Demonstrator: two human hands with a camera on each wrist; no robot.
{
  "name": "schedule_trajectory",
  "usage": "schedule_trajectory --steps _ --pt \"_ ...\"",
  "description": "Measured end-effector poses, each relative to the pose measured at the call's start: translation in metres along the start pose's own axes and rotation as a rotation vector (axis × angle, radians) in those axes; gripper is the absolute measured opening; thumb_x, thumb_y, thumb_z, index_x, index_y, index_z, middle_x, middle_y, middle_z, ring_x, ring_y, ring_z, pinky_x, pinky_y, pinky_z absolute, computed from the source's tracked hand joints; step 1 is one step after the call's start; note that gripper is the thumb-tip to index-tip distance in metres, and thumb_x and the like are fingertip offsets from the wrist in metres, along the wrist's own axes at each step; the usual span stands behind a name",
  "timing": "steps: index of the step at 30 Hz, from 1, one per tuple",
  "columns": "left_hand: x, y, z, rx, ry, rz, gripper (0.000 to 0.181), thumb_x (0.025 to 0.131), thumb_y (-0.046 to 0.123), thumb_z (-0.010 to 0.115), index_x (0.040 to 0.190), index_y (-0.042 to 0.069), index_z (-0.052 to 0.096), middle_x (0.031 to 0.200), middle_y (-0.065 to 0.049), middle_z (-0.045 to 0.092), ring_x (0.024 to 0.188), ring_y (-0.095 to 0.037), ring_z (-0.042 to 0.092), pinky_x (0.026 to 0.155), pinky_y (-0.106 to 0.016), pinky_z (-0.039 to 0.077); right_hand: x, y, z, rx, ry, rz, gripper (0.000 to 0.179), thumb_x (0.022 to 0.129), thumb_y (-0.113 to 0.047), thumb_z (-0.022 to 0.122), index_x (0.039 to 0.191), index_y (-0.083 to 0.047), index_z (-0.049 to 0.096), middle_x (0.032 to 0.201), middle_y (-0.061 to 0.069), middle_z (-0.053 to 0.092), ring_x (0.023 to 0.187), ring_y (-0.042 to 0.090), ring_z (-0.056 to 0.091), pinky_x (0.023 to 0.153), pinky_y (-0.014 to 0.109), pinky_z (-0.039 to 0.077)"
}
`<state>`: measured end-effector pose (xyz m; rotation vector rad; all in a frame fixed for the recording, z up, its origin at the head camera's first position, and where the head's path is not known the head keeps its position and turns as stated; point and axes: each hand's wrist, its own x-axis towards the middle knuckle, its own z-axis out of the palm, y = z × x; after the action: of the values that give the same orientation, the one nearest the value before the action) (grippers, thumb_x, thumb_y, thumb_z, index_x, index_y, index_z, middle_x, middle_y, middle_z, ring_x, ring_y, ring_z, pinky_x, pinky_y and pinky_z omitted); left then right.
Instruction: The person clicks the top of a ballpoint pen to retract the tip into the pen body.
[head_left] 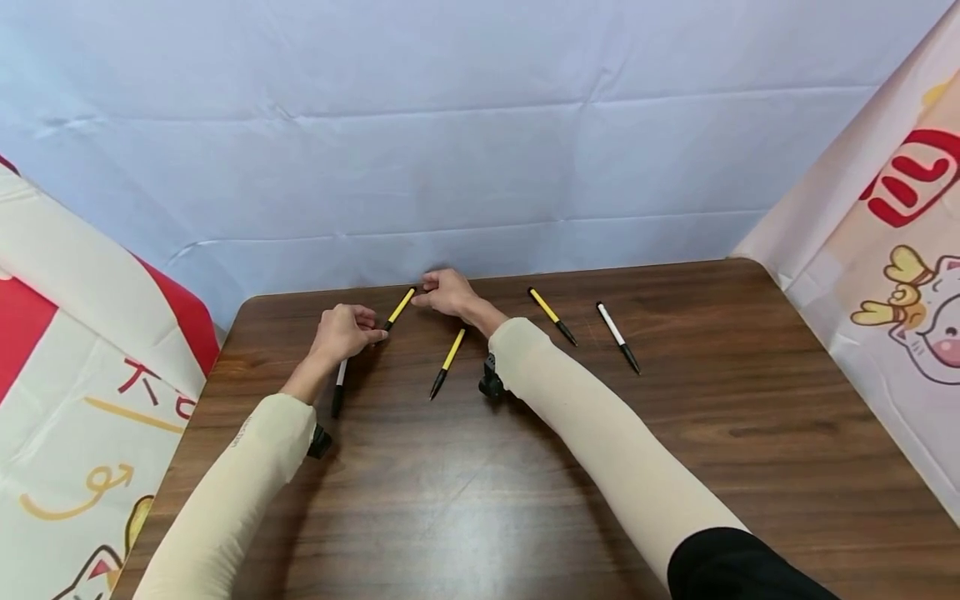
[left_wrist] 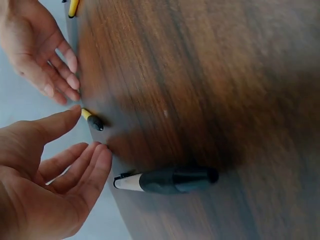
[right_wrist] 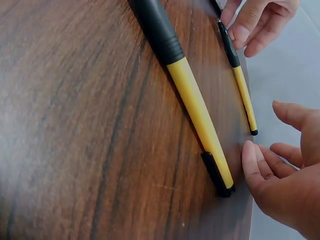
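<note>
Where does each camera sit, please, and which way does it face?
Head: worn on the head, looking forward and down at the table; the left hand, right hand and sleeved forearms show.
Left wrist: worn there, looking across the left hand at a white pen; both hands show.
Right wrist: worn there, looking across the right hand at a near yellow pen; both hands show.
Shared: both wrist views show another yellow pen between the hands.

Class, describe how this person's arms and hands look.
The left hand and right hand are bare. The left sleeve and right sleeve are cream, the left with small dark lettering; a black device sits at each wrist; black fabric adjoins the right sleeve.
</note>
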<state>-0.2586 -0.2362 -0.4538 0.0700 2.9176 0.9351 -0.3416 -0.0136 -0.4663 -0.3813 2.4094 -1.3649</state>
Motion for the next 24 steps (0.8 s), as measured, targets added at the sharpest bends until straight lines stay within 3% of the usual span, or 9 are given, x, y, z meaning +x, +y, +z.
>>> schedule_trajectory --steps 14,24 --pt "0.01 0.004 0.007 0.065 0.01 -0.021 0.038 0.092 0.022 0.086 0.12 -0.002 0.076 0.106 -0.017 0.079 0.101 -0.035 0.073 0.098 -0.053 0.055 0.005 -0.001 0.003 -0.028 -0.046 -0.011 0.066 0.104 -0.02 0.071 0.162 -0.005 0.042 0.16 0.013 0.052 0.147 0.028 0.05 0.115 0.038 0.048" --pt "0.015 0.007 0.014 0.056 0.025 -0.036 0.026 0.092 0.017 0.085 0.11 -0.001 0.079 0.094 -0.012 0.079 0.089 -0.029 0.072 0.093 -0.051 0.056 0.008 0.001 0.01 0.004 -0.049 -0.032 0.065 0.104 -0.013 0.071 0.161 -0.005 0.042 0.161 0.014 0.051 0.146 0.031 0.05 0.117 0.039 0.045"
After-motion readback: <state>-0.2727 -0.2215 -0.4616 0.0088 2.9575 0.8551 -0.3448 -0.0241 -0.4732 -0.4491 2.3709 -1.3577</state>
